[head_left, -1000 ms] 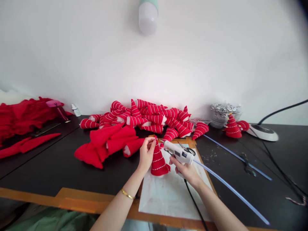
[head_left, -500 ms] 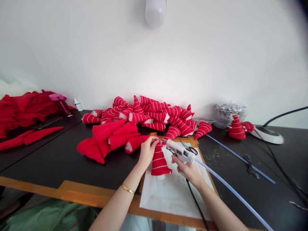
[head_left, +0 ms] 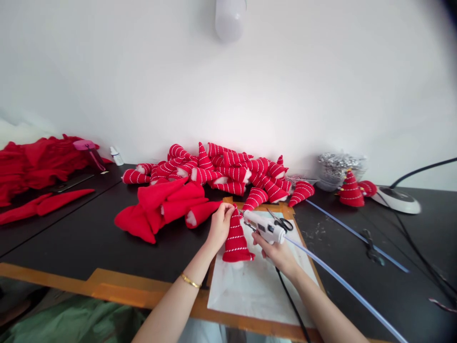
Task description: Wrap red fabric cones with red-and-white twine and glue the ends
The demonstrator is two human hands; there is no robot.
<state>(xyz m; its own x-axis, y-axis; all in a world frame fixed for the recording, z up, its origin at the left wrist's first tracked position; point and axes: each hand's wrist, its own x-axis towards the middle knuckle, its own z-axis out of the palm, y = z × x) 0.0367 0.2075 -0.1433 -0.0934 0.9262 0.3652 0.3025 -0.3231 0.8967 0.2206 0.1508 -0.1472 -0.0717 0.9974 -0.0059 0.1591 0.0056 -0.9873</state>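
Note:
My left hand (head_left: pixel 220 223) pinches the tip of a red stuffed felt cone (head_left: pixel 236 242) wound with red-and-white cord. The cone stands tip-up over a white sheet (head_left: pixel 250 295), with a bit of white stuffing at its base. In my right hand (head_left: pixel 273 250) is a white hot glue gun (head_left: pixel 264 226), its nozzle close to the cone's tip; whether they touch I cannot tell. A long clear glue stick (head_left: pixel 342 281) runs out of the gun's back. Black-handled scissors (head_left: pixel 283 223) lie on the sheet behind the gun.
Striped cones (head_left: pixel 228 171) are heaped against the wall, with plain red cones (head_left: pixel 160 209) in front. A finished-looking cone (head_left: pixel 351 190) stands right, by a lamp base (head_left: pixel 400 200) and a tub of silver tinsel (head_left: pixel 339 166). A black cord (head_left: pixel 293 305) trails from the gun.
My right hand and the glue gun have shifted slightly left and down, nearer the cone. The cone's base has moved a touch left; my left hand keeps its pinch.

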